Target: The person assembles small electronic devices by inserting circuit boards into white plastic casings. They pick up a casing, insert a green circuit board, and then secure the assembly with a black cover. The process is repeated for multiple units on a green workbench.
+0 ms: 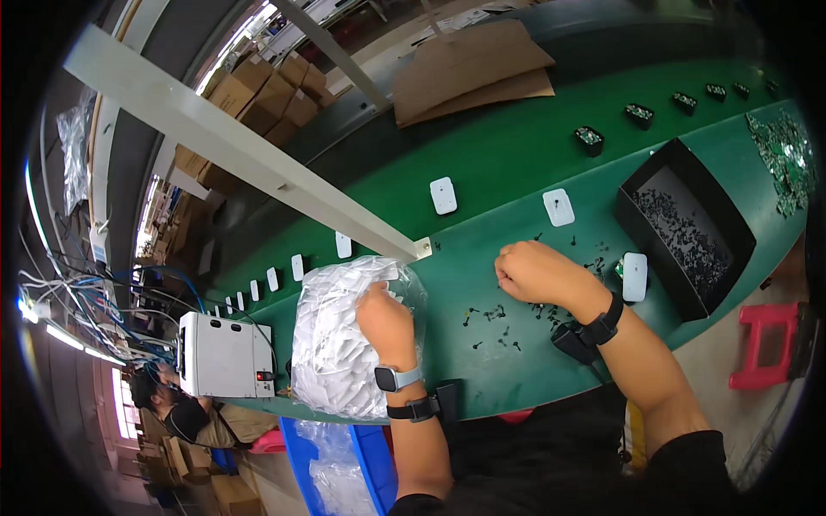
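My left hand [385, 320] reaches over a clear plastic bag [340, 344] full of white plastic pieces. Its fingers curl down among the pieces, and what they grip is hidden. Above the green bench my right hand [540, 272] is closed, fingertips pressed together; anything in it is too small to make out. Small black parts with thin stems [494, 314] lie scattered below and beside that hand. Just beyond it rests a white rounded cover [558, 207] with a dark mark in its middle. Another white cover [634, 277], with a bit of circuit board beside it, lies by my right wrist.
A black box [723, 249] of small black parts stands at right, near a pile of green circuit boards [787, 163]. Black housings [589, 140] and white covers [443, 196] line the green belt. A metal post [258, 155] slants across; a white machine [225, 354] stands left.
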Available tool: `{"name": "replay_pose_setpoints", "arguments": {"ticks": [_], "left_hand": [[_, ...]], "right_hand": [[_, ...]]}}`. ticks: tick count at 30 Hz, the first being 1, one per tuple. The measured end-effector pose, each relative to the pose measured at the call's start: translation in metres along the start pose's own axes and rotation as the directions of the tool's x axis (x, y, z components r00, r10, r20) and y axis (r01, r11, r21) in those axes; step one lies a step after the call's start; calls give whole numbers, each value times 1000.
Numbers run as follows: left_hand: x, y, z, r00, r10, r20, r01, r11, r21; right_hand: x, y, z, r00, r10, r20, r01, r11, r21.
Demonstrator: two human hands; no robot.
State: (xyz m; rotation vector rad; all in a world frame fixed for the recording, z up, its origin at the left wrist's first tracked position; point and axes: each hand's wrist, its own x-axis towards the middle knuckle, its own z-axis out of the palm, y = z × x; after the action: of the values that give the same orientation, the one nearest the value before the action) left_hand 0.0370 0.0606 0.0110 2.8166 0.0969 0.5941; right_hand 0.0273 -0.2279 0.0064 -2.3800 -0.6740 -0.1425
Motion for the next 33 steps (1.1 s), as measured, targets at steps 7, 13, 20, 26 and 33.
{"name": "replay_pose_setpoints", "arguments": {"ticks": [7,13,20,26,33], "left_hand": [[-7,5,-6,992,108,67,-117,982,145],[-10,7,-15,986,127,108,-133,990,52],[-12,40,-33,986,165,-21,-145,793,-591],[-19,54,9,965,185,188,191,1,-982],[-29,57,13,962,193,195,196,13,-980]], "right_hand": [[0,-4,-7,1000,22,3,-22,998,50],[1,-10,-11,1000,10,-28,-8,995,95],[7,-21,-16,983,14,-183,72,889,451],[7,-30,-24,961,115,-252,65,792,607],[7,-34,-17,958,140,-252,50,780,624]]}}
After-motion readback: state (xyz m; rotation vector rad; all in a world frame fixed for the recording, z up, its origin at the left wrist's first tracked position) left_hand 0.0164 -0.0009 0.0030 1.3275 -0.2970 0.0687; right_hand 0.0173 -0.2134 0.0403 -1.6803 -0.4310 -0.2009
